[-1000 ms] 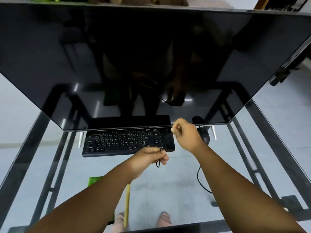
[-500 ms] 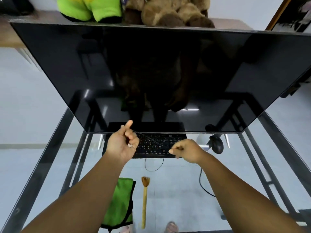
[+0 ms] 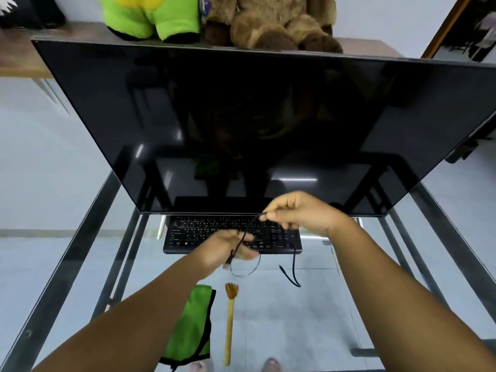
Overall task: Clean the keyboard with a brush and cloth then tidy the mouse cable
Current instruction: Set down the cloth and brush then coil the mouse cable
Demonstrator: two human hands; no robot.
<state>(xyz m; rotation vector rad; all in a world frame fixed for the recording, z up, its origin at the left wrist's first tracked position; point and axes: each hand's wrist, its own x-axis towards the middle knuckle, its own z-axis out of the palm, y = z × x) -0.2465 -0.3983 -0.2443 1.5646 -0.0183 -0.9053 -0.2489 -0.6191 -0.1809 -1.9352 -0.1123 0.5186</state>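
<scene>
Head camera is looking down over a glass table [image 3: 80, 264], where both hands are working above the near edge of a black keyboard [image 3: 204, 232] that is lying flat just in front of a large dark monitor [image 3: 241, 116]. Right hand [image 3: 300, 213] is pinching a thin black cable [image 3: 245, 232] between thumb and fingertips, raised above the right half of the keyboard. Left hand [image 3: 228, 247] is sitting lower and nearer, fingers curled around the same cable, though motion blur is hiding the exact grip. Cable is running taut between the two hands; one loop is hanging below the left hand, and a second stretch is dropping from the right hand past the keyboard's right end, folding back near the table surface. Mouse itself is not showing. Green cloth [image 3: 190, 326] is lying on the glass at the near side, partly under the left forearm. Wooden brush [image 3: 229, 323] is lying just to the right of the cloth, bristles pointing toward the keyboard, apart from both hands. Green and brown soft toys [image 3: 214, 17] are sitting on a shelf behind the monitor.
</scene>
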